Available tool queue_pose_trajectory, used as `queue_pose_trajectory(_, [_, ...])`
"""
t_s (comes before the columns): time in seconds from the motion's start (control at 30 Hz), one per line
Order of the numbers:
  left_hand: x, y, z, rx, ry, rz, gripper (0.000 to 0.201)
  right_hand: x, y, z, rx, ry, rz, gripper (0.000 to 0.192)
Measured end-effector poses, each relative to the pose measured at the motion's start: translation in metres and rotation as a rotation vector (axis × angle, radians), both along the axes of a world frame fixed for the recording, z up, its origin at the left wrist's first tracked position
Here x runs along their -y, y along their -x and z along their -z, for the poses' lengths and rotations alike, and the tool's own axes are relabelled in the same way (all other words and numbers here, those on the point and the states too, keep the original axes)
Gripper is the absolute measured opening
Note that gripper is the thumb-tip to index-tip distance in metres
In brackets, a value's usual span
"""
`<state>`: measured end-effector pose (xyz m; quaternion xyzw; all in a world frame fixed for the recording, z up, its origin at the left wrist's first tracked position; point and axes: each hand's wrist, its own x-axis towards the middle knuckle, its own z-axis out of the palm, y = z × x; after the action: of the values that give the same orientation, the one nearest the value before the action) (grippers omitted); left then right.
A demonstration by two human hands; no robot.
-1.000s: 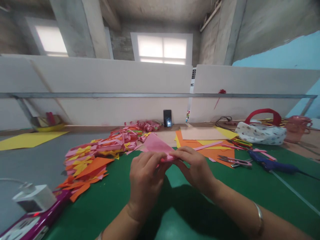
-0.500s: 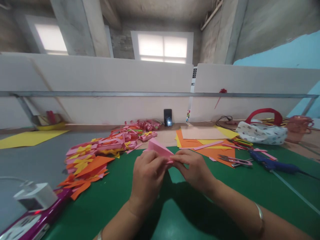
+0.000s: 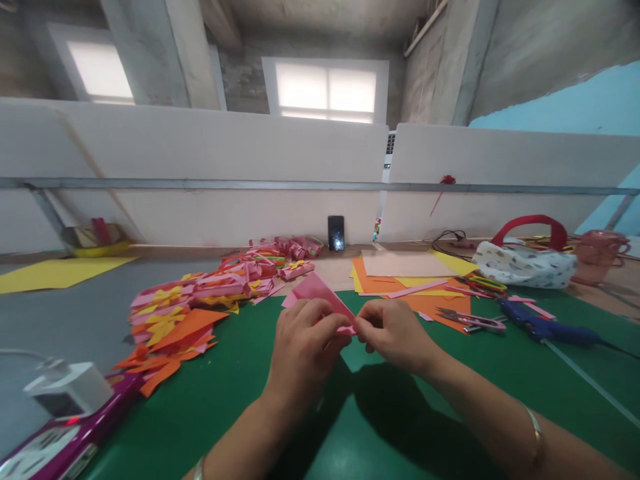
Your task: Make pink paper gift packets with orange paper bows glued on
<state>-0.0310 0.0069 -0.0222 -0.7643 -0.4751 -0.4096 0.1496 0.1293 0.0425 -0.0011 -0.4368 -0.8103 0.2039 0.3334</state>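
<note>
A folded piece of pink paper (image 3: 316, 291) is held above the green mat (image 3: 240, 393), its wide part rising behind my fingers. My left hand (image 3: 307, 340) is closed around its lower left side, thumb toward the near fold. At the right corner, my right hand (image 3: 393, 333) pinches the paper between thumb and forefinger. The lower edge is partly hidden by my left fingers.
To the left lies a heap of cut paper strips and flowers (image 3: 200, 293), near a purple power strip (image 3: 115, 400). Paper sheets (image 3: 405, 265), small thread snips (image 3: 473, 320) and a blue glue gun (image 3: 545, 327) lie right. A phone (image 3: 336, 233) stands behind.
My right hand has shifted slightly right along the paper's edge and curled its fingers in. The pink paper has turned, showing more of its broad face. My left hand moved slightly right.
</note>
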Motion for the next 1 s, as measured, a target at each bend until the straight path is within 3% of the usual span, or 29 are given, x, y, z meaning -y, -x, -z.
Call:
queue_pose_trajectory(0.1, [0.001, -0.002, -0.002, -0.011, -0.013, 0.036, 0.013, 0.001, 0.000, 0.000, 0.060, -0.101, -0.011, 0.020])
queue_pose_trajectory(0.33, [0.004, 0.002, -0.005, 0.008, -0.045, -0.011, 0.016, 0.001, -0.004, 0.003, 0.214, -0.311, -0.191, 0.015])
queue_pose_trajectory(0.5, [0.003, 0.003, -0.004, 0.005, -0.069, -0.037, 0.008, 0.000, -0.005, 0.008, 0.246, -0.365, -0.170, 0.012])
queue_pose_trajectory(0.63, [0.002, 0.001, -0.004, -0.053, -0.145, -0.097, 0.029, 0.004, -0.005, 0.008, 0.390, -0.509, -0.126, 0.019])
queue_pose_trajectory(0.77, [0.007, -0.003, -0.008, -0.117, -0.238, -0.233, 0.003, 0.009, -0.004, 0.006, 0.516, -0.692, -0.086, 0.014])
queue_pose_trajectory(0.83, [0.010, -0.005, -0.010, -0.134, -0.299, -0.285, 0.015, 0.009, -0.003, 0.006, 0.538, -0.731, -0.083, 0.014])
queue_pose_trajectory(0.9, [0.012, -0.007, -0.012, -0.174, -0.337, -0.266, 0.019, 0.008, -0.003, 0.008, 0.543, -0.747, -0.071, 0.017])
queue_pose_trajectory(1.0, [0.013, -0.008, -0.014, -0.266, -0.240, -0.174, 0.017, 0.006, -0.002, 0.010, 0.524, -0.759, -0.060, 0.020])
